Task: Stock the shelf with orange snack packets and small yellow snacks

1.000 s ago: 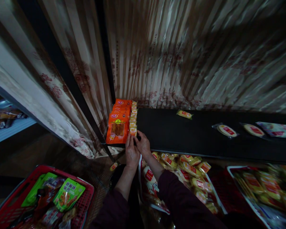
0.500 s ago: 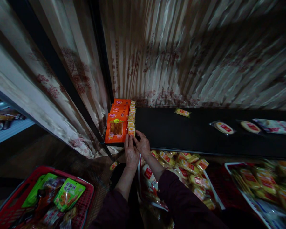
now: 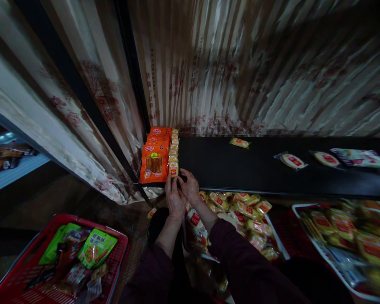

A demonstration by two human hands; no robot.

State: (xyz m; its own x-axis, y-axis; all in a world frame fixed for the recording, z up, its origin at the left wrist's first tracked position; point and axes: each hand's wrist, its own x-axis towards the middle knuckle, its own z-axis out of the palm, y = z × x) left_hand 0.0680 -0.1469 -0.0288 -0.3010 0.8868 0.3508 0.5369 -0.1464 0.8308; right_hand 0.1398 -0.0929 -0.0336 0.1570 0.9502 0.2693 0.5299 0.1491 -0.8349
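Observation:
A row of small yellow wrapped snack cakes (image 3: 174, 153) stands front to back on the black shelf (image 3: 209, 162). Its front packet (image 3: 173, 169) faces me, with a red and white label. My left hand (image 3: 175, 200) has its fingertips against the packet's lower front edge. My right hand (image 3: 190, 185) curls in from the right, fingers bent at that packet's lower right corner. Both hands are close together; part of the grip is hidden behind the fingers. Left of the row, orange snack bags (image 3: 154, 162) lean in an overlapping stack.
Along the shelf lie a loose yellow packet (image 3: 240, 142), round wrapped cakes (image 3: 293, 161) and a white-and-red bag (image 3: 357, 157). Below are a basket of yellow packets (image 3: 250, 210), another at right (image 3: 345, 230), and a red basket (image 3: 122, 249) of mixed snacks. Dark posts (image 3: 131, 63) and curtains surround the shelf.
The view has shifted slightly, so shelf and baskets sit a little differently in the picture. Both hands stay at the front packet; the fingers have moved only slightly.

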